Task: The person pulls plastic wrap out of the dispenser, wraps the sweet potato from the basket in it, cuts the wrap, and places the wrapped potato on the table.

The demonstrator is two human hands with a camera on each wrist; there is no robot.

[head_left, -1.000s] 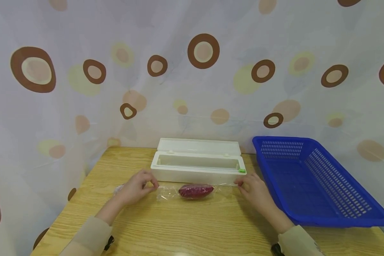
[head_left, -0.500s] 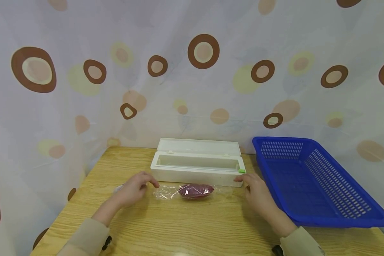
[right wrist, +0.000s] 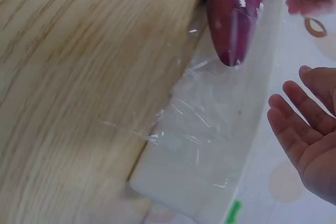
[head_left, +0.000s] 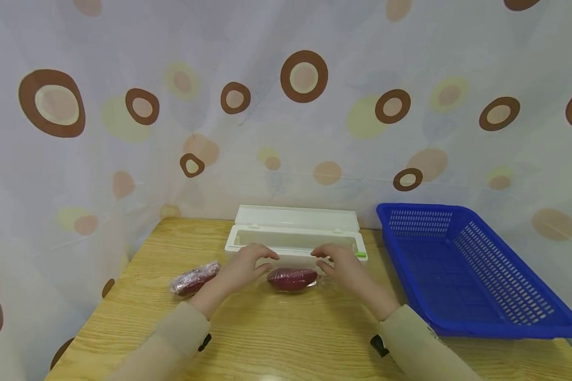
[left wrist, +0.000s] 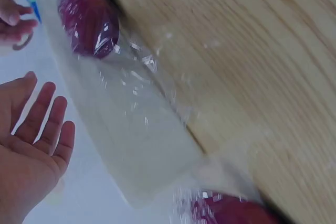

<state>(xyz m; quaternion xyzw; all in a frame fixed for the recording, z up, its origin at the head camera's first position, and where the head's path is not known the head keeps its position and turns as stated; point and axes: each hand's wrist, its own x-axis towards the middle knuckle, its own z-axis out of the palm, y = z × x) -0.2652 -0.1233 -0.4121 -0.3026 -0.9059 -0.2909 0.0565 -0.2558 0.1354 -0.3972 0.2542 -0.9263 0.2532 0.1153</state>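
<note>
A purple-red sweet potato [head_left: 292, 279] in clear cling film lies on the table in front of the white cling film box [head_left: 295, 258]. Loose film [left wrist: 136, 93] stretches out past its ends in both wrist views. My left hand [head_left: 249, 266] hovers just left of it, fingers spread and loosely bent, holding nothing. On the other side, my right hand [head_left: 342, 265] faces it in the same way, palm inward and free of any object. A second film-wrapped sweet potato [head_left: 195, 279] lies beyond my left wrist, partly covered by my forearm in the head view.
The box's lid [head_left: 296, 218] stands raised at the back, and a green slider [head_left: 360, 254] sits at its right end. A blue plastic basket [head_left: 457, 275] occupies the right side of the wooden table [head_left: 286, 338]. A patterned curtain [head_left: 267, 132] hangs behind.
Both hands have let go of the film ends and moved inward toward the sweet potato. The wrapped one on the left, mostly hidden before, now shows.
</note>
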